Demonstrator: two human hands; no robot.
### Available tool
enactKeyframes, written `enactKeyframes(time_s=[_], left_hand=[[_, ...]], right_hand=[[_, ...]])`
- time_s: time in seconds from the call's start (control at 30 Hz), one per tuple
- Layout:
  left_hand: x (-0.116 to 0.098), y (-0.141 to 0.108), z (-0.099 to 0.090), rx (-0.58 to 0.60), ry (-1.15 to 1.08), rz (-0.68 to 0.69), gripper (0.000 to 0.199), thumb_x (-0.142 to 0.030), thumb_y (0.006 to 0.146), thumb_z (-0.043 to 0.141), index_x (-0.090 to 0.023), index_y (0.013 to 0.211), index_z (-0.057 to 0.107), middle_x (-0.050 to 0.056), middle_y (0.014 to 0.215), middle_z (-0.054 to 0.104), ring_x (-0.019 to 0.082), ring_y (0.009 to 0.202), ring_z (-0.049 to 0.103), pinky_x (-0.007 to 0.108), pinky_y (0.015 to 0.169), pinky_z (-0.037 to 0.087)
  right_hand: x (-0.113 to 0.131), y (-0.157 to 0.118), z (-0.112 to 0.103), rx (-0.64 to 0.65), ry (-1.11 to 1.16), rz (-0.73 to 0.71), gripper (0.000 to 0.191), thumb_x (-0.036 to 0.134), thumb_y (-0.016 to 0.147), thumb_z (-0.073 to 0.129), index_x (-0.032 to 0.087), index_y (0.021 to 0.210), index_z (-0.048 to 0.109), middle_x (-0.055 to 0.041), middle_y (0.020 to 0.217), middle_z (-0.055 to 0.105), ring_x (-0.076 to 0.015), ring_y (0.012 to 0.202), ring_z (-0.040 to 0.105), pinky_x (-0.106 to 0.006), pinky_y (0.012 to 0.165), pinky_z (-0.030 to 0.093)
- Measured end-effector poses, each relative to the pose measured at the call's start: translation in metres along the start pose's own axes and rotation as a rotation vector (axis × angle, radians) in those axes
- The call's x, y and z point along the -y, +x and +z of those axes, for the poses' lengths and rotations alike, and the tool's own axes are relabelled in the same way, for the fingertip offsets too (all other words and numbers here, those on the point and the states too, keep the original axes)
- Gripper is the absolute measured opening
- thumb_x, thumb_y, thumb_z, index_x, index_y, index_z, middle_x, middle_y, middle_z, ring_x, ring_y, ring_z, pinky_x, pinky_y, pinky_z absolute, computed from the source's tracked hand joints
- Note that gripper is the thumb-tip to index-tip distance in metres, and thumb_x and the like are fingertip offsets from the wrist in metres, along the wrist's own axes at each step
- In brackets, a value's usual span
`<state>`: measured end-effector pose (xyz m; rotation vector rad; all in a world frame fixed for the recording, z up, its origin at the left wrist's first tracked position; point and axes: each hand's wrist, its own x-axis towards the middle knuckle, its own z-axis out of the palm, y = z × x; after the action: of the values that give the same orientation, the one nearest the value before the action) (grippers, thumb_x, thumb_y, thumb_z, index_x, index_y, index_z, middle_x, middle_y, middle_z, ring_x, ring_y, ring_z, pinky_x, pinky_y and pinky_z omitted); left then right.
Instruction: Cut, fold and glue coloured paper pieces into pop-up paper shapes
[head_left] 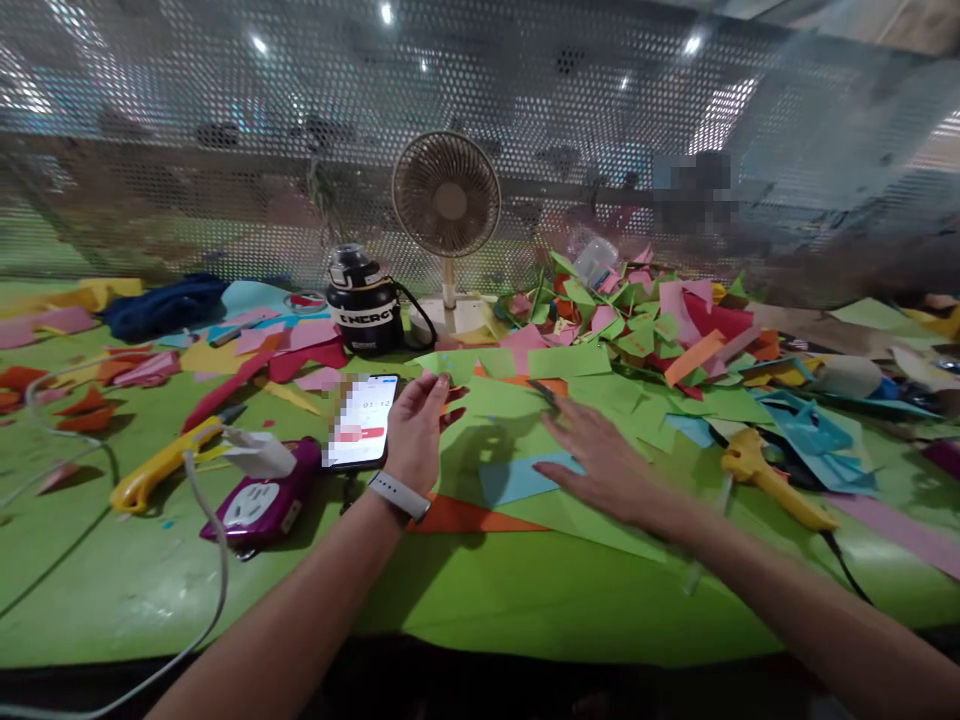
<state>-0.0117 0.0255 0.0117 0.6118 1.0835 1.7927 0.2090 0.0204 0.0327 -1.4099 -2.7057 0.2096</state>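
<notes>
Left hand: my left hand (pixel 414 435) has its fingers curled towards the thumb, left of the green paper (pixel 504 402); whether they grip anything, I cannot tell.
Right hand: my right hand (pixel 607 468) is spread, thumb and fingers apart, over the paper.
Green paper: mid-table (pixel 525 610), a blue piece (pixel 514 482) on it.
Black bottle (pixel 366 312): upright, far left of the fan (pixel 448 195); contents hidden.
Clear container (pixel 596 262): tilted on the far-right paper heap (pixel 637 325); contents unclear.

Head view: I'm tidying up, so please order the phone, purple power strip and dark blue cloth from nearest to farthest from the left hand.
From the left hand:
1. Phone: just to its left.
2. Purple power strip: farther left, toward the front.
3. Dark blue cloth: far left, toward the back.
</notes>
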Motion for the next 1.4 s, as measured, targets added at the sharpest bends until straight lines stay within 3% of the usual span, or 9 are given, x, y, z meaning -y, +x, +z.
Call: enactKeyframes(time_s=[0.17,0.57,0.67,0.77,0.87,0.93,1.17,1.27,1.4], left_hand=[[0.001,0.002,0.0,0.002,-0.013,-0.038,0.036,-0.037,0.054,0.08,-0.019,0.076,0.059,-0.002,0.074,0.064,0.016,0.076,0.066,0.023,0.06,0.046],[0.003,-0.001,0.0,0.045,0.011,-0.036,0.035,-0.039,0.058,0.079,-0.019,0.078,0.058,-0.003,0.077,0.062,0.014,0.074,0.066,0.024,0.062,0.046],[0.003,0.001,0.0,0.028,0.019,-0.046,0.036,-0.039,0.057,0.08,-0.019,0.078,0.059,-0.001,0.078,0.063,0.015,0.075,0.066,0.024,0.061,0.046],[0.003,0.003,-0.001,0.006,0.035,-0.056,0.036,-0.038,0.057,0.08,-0.018,0.078,0.059,-0.001,0.077,0.063,0.016,0.077,0.065,0.023,0.061,0.047],[0.004,0.001,-0.002,0.033,0.072,-0.066,0.034,-0.039,0.059,0.079,-0.018,0.078,0.061,0.0,0.077,0.062,0.016,0.077,0.065,0.023,0.061,0.048],[0.005,-0.005,0.0,0.075,0.105,-0.093,0.033,-0.039,0.06,0.078,-0.017,0.079,0.062,0.0,0.078,0.063,0.016,0.078,0.065,0.023,0.061,0.049],[0.008,-0.03,0.011,0.206,0.127,-0.218,0.03,-0.038,0.061,0.078,-0.017,0.076,0.062,0.0,0.074,0.062,0.016,0.073,0.064,0.024,0.057,0.05],[0.01,-0.034,0.012,0.222,0.117,-0.224,0.028,-0.037,0.063,0.077,-0.017,0.075,0.062,0.0,0.073,0.062,0.016,0.072,0.064,0.024,0.056,0.05],[0.01,-0.036,0.012,0.24,0.122,-0.205,0.026,-0.036,0.065,0.076,-0.017,0.077,0.062,0.001,0.074,0.062,0.016,0.072,0.064,0.025,0.057,0.051]], right_hand=[[0.023,0.032,0.016,0.137,0.041,-0.073,0.08,0.071,0.084,0.027,0.018,0.144,0.032,-0.0129,0.155,0.01,-0.0344,0.141,0.006,-0.056,0.111,0.014],[0.026,0.038,0.023,0.075,0.188,-0.091,0.075,0.071,0.078,0.045,0.021,0.134,0.049,-0.0119,0.152,0.023,-0.0376,0.139,0.016,-0.059,0.109,0.019],[0.021,0.036,0.013,0.08,0.37,-0.049,0.075,0.071,0.076,0.047,0.025,0.135,0.048,-0.0086,0.153,0.021,-0.0357,0.14,0.013,-0.06,0.11,0.017],[0.016,0.033,0.001,0.07,0.74,0.017,0.062,0.067,0.085,0.037,0.029,0.133,0.049,-0.0055,0.149,0.032,-0.0303,0.137,0.028,-0.059,0.108,0.025],[0.017,0.029,-0.009,-0.051,1.182,0.029,0.06,0.06,0.092,0.022,0.024,0.125,0.057,-0.007,0.136,0.051,-0.0248,0.128,0.044,-0.052,0.107,0.033],[0.02,0.028,-0.012,-0.146,1.32,0.036,0.064,0.059,0.093,0.018,0.02,0.124,0.058,-0.009,0.131,0.056,-0.0234,0.125,0.047,-0.048,0.108,0.034],[0.023,0.02,0.003,-0.247,1.159,-0.001,0.055,0.057,0.094,0.021,0.028,0.132,0.05,-0.0005,0.145,0.04,-0.0202,0.138,0.028,-0.047,0.114,0.02],[0.026,0.018,0.005,-0.261,1.093,-0.027,0.054,0.057,0.093,0.027,0.03,0.136,0.044,-0.0007,0.146,0.039,-0.0205,0.139,0.025,-0.047,0.114,0.02],[0.028,0.017,0.003,-0.25,0.897,-0.037,0.053,0.058,0.092,0.029,0.031,0.135,0.047,0.0002,0.15,0.031,-0.0224,0.141,0.018,-0.048,0.115,0.015]])
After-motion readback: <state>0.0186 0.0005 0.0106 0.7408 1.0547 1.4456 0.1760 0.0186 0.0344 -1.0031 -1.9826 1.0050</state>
